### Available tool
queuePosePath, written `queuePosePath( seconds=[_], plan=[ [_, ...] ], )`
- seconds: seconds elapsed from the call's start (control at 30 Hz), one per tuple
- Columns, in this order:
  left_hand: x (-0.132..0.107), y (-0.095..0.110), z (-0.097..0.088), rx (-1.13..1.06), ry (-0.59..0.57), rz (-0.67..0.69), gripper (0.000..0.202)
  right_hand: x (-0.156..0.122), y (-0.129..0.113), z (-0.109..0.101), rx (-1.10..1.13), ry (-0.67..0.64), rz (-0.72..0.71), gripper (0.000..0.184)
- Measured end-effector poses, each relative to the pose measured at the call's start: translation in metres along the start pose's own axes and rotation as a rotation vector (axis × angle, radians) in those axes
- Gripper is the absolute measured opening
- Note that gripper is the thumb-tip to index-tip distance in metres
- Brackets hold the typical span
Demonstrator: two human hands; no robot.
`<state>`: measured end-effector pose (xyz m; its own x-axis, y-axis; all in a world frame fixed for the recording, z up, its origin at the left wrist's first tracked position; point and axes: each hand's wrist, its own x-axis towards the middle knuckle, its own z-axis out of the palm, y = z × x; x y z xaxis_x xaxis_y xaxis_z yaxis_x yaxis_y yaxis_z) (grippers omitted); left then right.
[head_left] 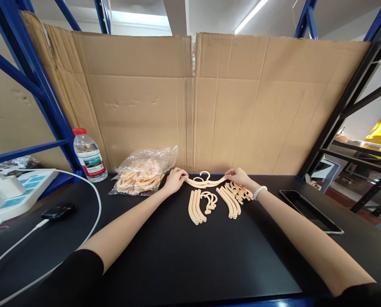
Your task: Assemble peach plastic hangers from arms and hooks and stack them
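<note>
I see a smooth cream clothes hanger, bow-shaped, curled hooks at its middle; dark, low-sheen worktop | it spans between the hands, loose curved bars on their near side | left hand pinches its left end, right hand its right, both narrow

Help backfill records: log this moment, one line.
left hand: holds hanger, left end; right hand: holds hanger, right end; loose pieces: on table
</note>
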<state>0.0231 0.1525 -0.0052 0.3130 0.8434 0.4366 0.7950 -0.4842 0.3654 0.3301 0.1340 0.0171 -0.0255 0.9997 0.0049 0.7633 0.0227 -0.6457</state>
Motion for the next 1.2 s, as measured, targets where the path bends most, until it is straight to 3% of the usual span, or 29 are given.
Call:
queuePosePath(
  seconds=[0.2,0.33,0.6,0.77,0.93,1.2],
  plan=[
    [-0.012,0.009,-0.007,-0.048,0.056,0.053,0.03,-0.007,0.004,-0.003,0.002,0.096,-0.021,0.029],
    [-0.03,0.026,-0.021,-0.108,0.074,0.111,0.013,-0.019,-0.001,-0.011,0.027,0.188,-0.034,0.027],
    [-0.091,0.075,-0.043,-0.218,-0.073,0.289,0.023,-0.075,-0.032,-0.011,0.102,0.283,-0.225,0.023],
    [-0.115,0.078,-0.048,-0.173,-0.13,0.333,0.024,-0.094,-0.029,-0.013,0.025,0.372,-0.284,0.019],
    [-0.117,0.074,-0.048,-0.146,-0.125,0.337,0.022,-0.103,-0.021,-0.013,-0.002,0.317,-0.296,0.018],
    [-0.122,0.079,-0.043,-0.139,-0.197,0.361,0.025,-0.128,-0.044,0.016,-0.129,0.122,-0.384,0.015]
  ],
)
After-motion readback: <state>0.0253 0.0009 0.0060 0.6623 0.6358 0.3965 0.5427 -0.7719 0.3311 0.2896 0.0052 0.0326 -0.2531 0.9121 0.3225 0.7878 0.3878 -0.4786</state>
